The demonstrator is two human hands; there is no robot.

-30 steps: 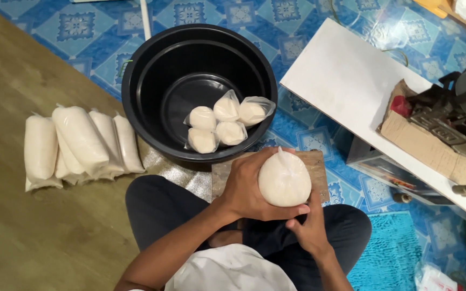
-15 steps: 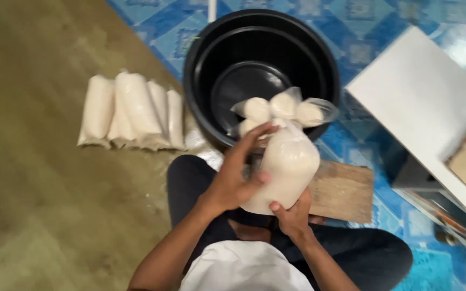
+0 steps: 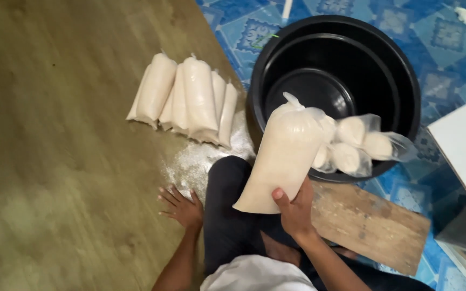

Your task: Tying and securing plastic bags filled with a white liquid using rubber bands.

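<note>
- Our right hand point(image 3: 296, 211) has its grip closed around the lower end of a long clear bag of white grain point(image 3: 282, 156); the thumb lies across the front and the fingers wrap behind, out of sight.
- We hold the bag tilted, its knotted top pointing up towards the black tub point(image 3: 335, 86) and its bottom end over our lap.
- Our left hand point(image 3: 182, 206) holds nothing: it lies flat on the wooden floor point(image 3: 55, 161) with fingers spread, just beside our knee.
- By our judgement the filled, tied bag is being carried in one hand, off the lap and somewhere between the tub and the row on the floor; a steady, supported hold matters, since the thin plastic sags under its load.
- Just behind the held bag, small clear bags of round white lumps point(image 3: 354, 145) rest on the tub's near rim and hang partly inside it.
- Left of the tub, a row of filled bags point(image 3: 187, 99) lies side by side on the floor, all long, white and knotted at the top, with no labels we can see.
- Spilled white grains point(image 3: 195, 161) dust the floor between that row and our knee.
- A bare wooden board point(image 3: 373, 223) lies at our right on the blue patterned mat point(image 3: 449, 37).
</note>
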